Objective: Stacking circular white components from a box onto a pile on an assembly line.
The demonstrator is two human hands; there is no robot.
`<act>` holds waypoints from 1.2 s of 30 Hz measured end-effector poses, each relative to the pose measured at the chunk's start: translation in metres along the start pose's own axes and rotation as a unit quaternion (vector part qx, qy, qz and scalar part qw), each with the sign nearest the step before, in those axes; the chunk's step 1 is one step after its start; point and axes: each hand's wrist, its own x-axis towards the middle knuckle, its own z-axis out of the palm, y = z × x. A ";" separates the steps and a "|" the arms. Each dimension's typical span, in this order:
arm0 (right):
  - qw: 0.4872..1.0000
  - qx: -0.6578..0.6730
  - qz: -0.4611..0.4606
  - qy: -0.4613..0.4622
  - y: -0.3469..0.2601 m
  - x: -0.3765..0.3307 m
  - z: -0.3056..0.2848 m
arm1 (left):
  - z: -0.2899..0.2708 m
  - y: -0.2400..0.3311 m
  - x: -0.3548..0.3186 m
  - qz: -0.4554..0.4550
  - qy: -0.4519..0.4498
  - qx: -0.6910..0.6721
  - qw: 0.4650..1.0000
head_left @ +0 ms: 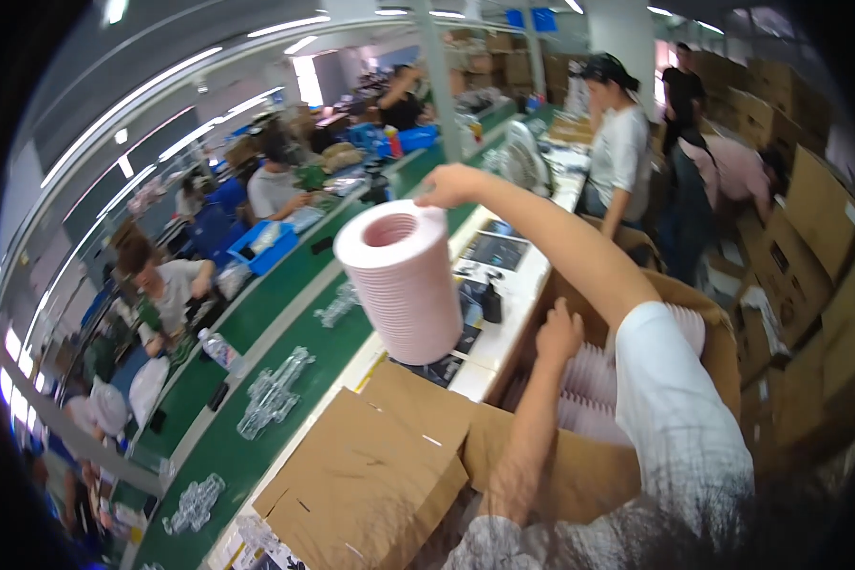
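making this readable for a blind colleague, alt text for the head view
A person's right hand grips the top rim of a ribbed pink cylinder near a green belt; their left hand is at an open cardboard box of pink ribbed pieces.

White short sleeves point(686, 404), plain, right one loose, wide; forearms point(562, 231) bare.

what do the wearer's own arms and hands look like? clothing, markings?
Left hand and right hand are both gloveless, forearms bare. The right sleeve is white, short and loose; the left sleeve, also whitish, shows only at the lower edge. No watch, cables or markings visible.
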 end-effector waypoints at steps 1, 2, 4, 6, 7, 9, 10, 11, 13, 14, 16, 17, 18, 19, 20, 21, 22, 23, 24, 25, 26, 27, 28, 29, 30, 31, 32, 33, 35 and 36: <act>0.996 0.039 -0.052 0.061 -0.005 -0.019 0.007 | -0.005 -0.018 -0.003 -0.007 0.016 0.009 1.000; 0.993 0.119 -0.010 0.013 -0.016 -0.041 0.006 | -0.010 -0.040 -0.006 -0.007 0.030 0.027 0.999; 0.997 0.050 -0.006 0.053 0.024 -0.093 0.002 | -0.008 -0.044 -0.007 0.003 0.016 0.054 0.998; 0.977 0.075 -0.072 0.188 0.077 -0.157 0.018 | -0.004 -0.041 -0.006 0.013 -0.002 0.066 0.998; 0.984 0.050 -0.018 0.170 0.113 -0.192 0.031 | 0.000 -0.032 -0.004 0.025 -0.016 0.068 0.997; 0.990 0.011 0.049 0.132 0.158 -0.261 0.059 | 0.002 -0.027 -0.006 0.035 -0.035 0.072 0.996; 0.991 -0.018 0.075 0.114 0.173 -0.304 0.065 | 0.007 -0.023 -0.006 0.048 -0.049 0.066 0.995; 0.987 0.011 0.132 0.090 0.186 -0.341 0.069 | 0.010 -0.020 -0.007 0.051 -0.065 0.067 0.994; 0.976 0.013 0.194 0.097 0.201 -0.395 0.075 | 0.005 -0.027 -0.009 0.054 -0.070 0.080 0.993; 0.959 -0.003 0.244 0.143 0.206 -0.424 0.075 | 0.006 -0.031 -0.010 0.060 -0.069 0.089 0.992; 0.936 -0.025 0.297 0.188 0.219 -0.475 0.070 | 0.005 -0.036 -0.009 0.058 -0.081 0.103 0.990; 0.913 -0.018 0.350 0.209 0.226 -0.502 0.064 | 0.004 -0.035 -0.009 0.056 -0.077 0.103 0.990; 0.884 -0.010 0.406 0.229 0.228 -0.520 0.062 | 0.004 -0.033 -0.010 0.057 -0.082 0.100 0.990; 0.880 -0.012 0.416 0.229 0.233 -0.531 0.062 | 0.005 -0.029 -0.007 0.062 -0.085 0.099 0.989; 0.839 0.031 0.500 0.213 0.233 -0.542 0.064 | 0.005 -0.029 -0.010 0.064 -0.089 0.098 0.989; 0.788 0.073 0.579 0.194 0.233 -0.552 0.066 | 0.004 -0.028 -0.010 0.056 -0.102 0.092 0.989; 0.789 0.100 0.586 0.151 0.235 -0.558 0.069 | 0.003 -0.027 -0.011 0.059 -0.100 0.091 0.989; 0.760 0.182 0.597 0.184 0.254 -0.577 0.080 | 0.006 -0.017 -0.012 0.066 -0.110 0.084 0.988; 0.725 0.263 0.599 0.216 0.272 -0.597 0.091 | 0.011 -0.009 -0.011 0.072 -0.118 0.077 0.987; 0.725 0.271 0.598 0.210 0.266 -0.587 0.101 | 0.008 -0.019 -0.011 0.064 -0.117 0.084 0.987; 0.654 0.389 0.606 0.229 0.258 -0.579 0.105 | 0.007 -0.025 -0.011 0.065 -0.117 0.077 0.988; 0.571 0.500 0.604 0.243 0.249 -0.570 0.107 | 0.007 -0.031 -0.011 0.066 -0.117 0.071 0.988; 0.571 0.504 0.602 0.240 0.248 -0.567 0.112 | 0.006 -0.037 -0.013 0.063 -0.115 0.074 0.989; 0.584 0.525 0.563 0.258 0.251 -0.574 0.112 | 0.009 -0.034 -0.012 0.070 -0.116 0.074 0.988; 0.597 0.544 0.521 0.275 0.254 -0.581 0.111 | 0.011 -0.031 -0.011 0.076 -0.117 0.073 0.987; 0.597 0.542 0.521 0.279 0.259 -0.587 0.108 | 0.013 -0.027 -0.009 0.081 -0.118 0.072 0.987; 0.597 0.533 0.518 0.303 0.260 -0.591 0.106 | 0.014 -0.026 -0.010 0.083 -0.121 0.069 0.987; 0.596 0.523 0.514 0.327 0.261 -0.595 0.102 | 0.015 -0.024 -0.011 0.086 -0.125 0.066 0.986; 0.585 0.511 0.533 0.335 0.253 -0.588 0.087 | 0.010 -0.026 -0.015 0.078 -0.126 0.069 0.986; 0.574 0.513 0.550 0.325 0.235 -0.570 0.068 | 0.003 -0.031 -0.015 0.067 -0.123 0.074 0.987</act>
